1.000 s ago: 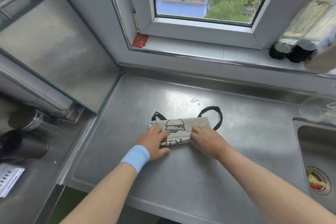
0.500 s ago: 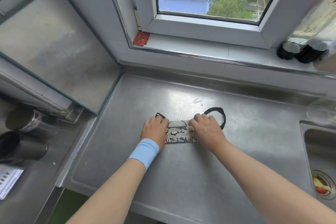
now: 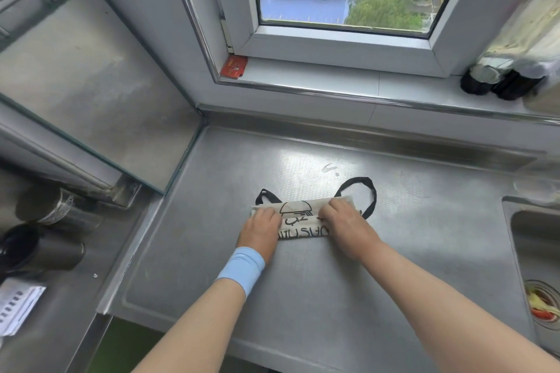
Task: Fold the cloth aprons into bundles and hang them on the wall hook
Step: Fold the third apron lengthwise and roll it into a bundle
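Cream folded cloth apron point(image 3: 298, 222) w/ black print lies flat on grey steel tabletop point(image 3: 303, 297), well left of the steel sink point(image 3: 533, 239). Left grip point(image 3: 262, 228), light-blue wristband point(image 3: 241, 269) at its wrist, presses the apron end farther from sink, fingers fairly straight, grasping nothing. Right grip point(image 3: 348, 224) presses the sink-side end likewise. Black strap loop point(image 3: 360, 180) sticks out sink-side.

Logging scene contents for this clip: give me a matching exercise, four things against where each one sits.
Things: 1 apron; 2 red card; 3 blue wristband; 4 food scraps.
Places: A in the sink drain; B round the left arm; C on the counter, under the left hand and right hand; D on the window sill.
Pairs: 1-C, 2-D, 3-B, 4-A.
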